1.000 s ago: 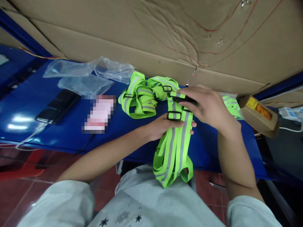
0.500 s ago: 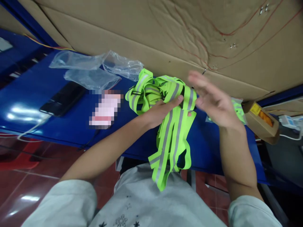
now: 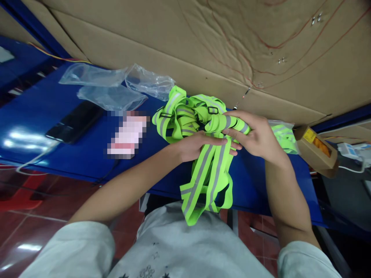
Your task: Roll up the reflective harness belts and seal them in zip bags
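Neon yellow-green reflective straps (image 3: 213, 173) with grey stripes pass through my hands, and their loops hang over the table's front edge. My left hand (image 3: 197, 146) is closed around the strap bundle, its thumb lying across the top. From the right, my right hand (image 3: 252, 135) grips a folded part of the same straps between thumb and fingers. Behind my left hand, more of these straps (image 3: 176, 114) lie heaped on the blue table, with black buckles among them. Where the held lengths join the heap is hidden.
Clear plastic bags (image 3: 113, 94) lie at the back left, beside a black phone (image 3: 74, 121) on a white cable. A blurred-out pink item (image 3: 129, 135) is nearer. To the right are a bagged strap (image 3: 284, 137) and a cardboard box (image 3: 317, 150). Cardboard (image 3: 174, 42) lines the back.
My right hand has come down and left from the air and closed on the straps. The upper strap part is now folded over, and the hanging loops have risen slightly.
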The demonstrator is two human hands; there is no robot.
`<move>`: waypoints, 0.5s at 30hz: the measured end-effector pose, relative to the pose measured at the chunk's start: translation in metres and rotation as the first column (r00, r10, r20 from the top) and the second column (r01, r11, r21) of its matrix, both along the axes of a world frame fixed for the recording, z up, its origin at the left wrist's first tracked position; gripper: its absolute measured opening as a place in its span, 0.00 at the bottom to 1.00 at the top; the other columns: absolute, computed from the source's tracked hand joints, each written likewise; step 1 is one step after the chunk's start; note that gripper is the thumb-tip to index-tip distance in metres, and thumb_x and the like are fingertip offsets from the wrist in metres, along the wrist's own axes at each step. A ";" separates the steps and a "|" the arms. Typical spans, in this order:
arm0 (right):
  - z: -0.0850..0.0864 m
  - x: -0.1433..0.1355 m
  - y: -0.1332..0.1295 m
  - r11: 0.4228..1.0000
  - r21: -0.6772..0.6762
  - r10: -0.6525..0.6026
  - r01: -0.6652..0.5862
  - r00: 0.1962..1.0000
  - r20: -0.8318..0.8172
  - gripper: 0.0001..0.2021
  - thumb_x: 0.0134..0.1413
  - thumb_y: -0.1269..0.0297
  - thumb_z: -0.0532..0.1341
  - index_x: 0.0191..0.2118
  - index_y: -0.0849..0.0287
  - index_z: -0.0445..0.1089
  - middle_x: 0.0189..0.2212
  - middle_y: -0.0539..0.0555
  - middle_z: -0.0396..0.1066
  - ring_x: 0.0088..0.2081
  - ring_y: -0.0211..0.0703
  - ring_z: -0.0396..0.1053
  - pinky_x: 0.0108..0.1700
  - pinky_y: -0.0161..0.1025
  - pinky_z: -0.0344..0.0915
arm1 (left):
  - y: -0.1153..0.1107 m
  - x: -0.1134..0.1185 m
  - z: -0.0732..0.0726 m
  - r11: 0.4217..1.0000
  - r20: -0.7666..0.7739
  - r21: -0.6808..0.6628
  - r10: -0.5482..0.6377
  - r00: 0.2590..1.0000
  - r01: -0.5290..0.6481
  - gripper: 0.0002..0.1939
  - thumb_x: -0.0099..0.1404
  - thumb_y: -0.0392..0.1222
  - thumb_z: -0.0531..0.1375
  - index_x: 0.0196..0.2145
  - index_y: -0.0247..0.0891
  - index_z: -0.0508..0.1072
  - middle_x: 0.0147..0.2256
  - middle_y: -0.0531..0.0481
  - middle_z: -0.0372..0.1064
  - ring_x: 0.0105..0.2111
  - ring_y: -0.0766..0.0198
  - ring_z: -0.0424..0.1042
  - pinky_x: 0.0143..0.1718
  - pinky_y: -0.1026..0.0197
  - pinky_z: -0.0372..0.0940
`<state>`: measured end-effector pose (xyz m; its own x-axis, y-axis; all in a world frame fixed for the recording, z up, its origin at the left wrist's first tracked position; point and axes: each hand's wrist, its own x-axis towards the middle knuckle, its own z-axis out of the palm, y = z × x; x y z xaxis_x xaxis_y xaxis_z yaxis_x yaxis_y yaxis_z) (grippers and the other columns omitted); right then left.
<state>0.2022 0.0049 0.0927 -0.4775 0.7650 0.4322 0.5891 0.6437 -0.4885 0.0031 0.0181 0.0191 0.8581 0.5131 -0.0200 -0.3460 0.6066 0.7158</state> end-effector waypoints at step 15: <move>-0.015 -0.015 -0.002 0.977 -0.042 0.212 -0.209 0.974 0.074 0.35 0.71 0.49 0.59 0.78 0.43 0.49 0.78 0.54 0.48 0.79 0.57 0.44 0.77 0.65 0.49 | 0.019 -0.014 0.005 0.904 0.014 -0.077 0.422 0.907 -0.420 0.09 0.44 0.28 0.63 0.26 0.35 0.77 0.28 0.51 0.76 0.35 0.59 0.78 0.41 0.58 0.71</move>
